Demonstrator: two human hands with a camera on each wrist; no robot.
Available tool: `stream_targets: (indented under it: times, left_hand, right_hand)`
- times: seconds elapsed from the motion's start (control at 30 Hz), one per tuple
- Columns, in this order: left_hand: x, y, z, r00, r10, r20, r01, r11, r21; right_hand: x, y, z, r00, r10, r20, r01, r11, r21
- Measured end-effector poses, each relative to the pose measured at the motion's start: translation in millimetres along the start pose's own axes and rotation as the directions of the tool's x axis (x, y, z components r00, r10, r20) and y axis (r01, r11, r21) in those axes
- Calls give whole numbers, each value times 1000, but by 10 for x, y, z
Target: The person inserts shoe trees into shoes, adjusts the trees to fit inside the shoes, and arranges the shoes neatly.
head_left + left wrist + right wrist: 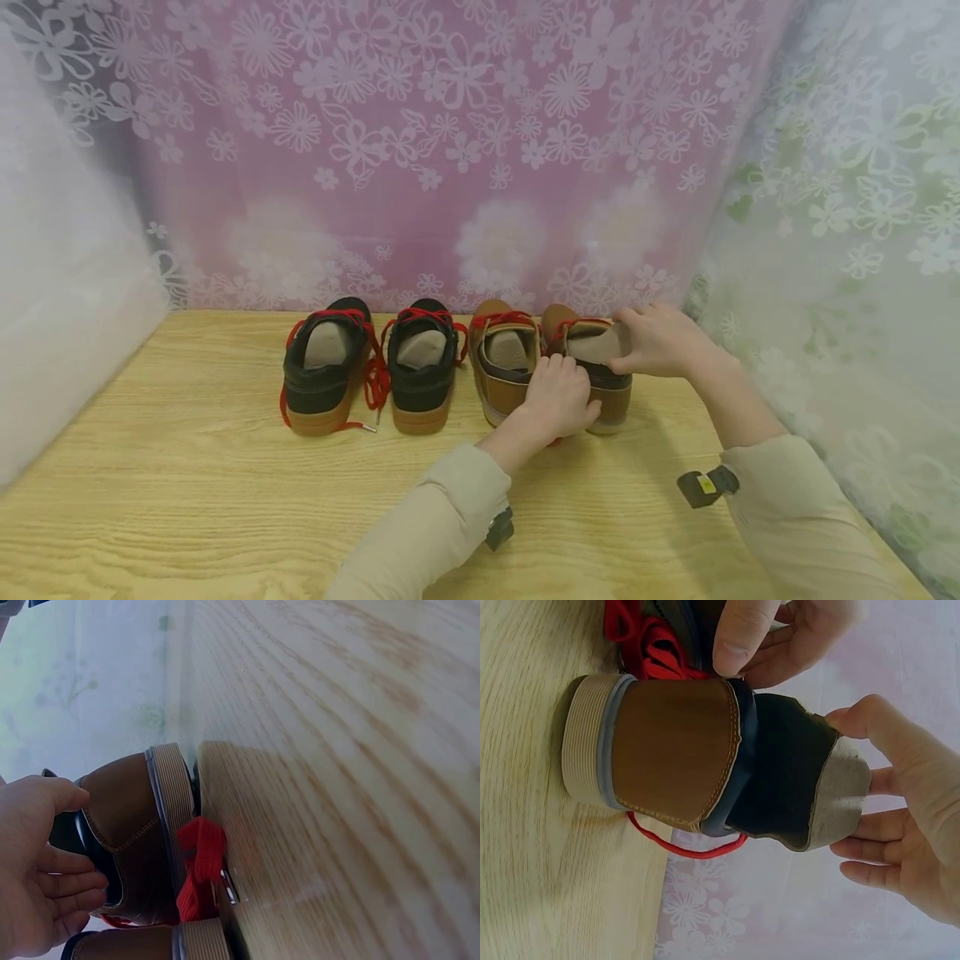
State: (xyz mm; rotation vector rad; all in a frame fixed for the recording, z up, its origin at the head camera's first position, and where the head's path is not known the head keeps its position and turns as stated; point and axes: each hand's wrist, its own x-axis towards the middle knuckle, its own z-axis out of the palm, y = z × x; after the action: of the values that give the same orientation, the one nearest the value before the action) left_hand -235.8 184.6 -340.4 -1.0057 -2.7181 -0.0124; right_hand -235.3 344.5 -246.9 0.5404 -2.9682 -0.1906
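At the right end of the row, the right brown shoe (611, 400) stands heel toward me, with a dark collar and red laces. My right hand (660, 340) pinches the upper end of a beige insole (844, 791) between thumb and fingers. This insole tilts up out of the shoe's opening, its lower part hidden inside. My left hand (558, 396) is at the left side of the same shoe's collar, thumb against the heel edge (91, 817) and fingers curled by the opening. The left brown shoe (504, 390) stands beside it, a beige insole inside.
Two black shoes (322, 400) with red laces and beige insoles stand further left on the wooden table (225, 500). Loose red lace (377, 383) lies between them. A pink floral curtain (420, 208) hangs behind; a pale floral curtain (847, 292) is at the right.
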Motion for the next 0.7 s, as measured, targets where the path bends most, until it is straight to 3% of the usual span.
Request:
stream_targets:
  times: [0.27,0.7]
  left_hand:
    - [9,0,21,1000,-1,1,1,1000,0]
    - [3,-5,13,1000,-2,-14,2,1000,18]
  right_hand:
    - [73,-25,39,999,6,33,-6,1000,-3]
    - [148,-81,132,992,99,79,-102,994,45]
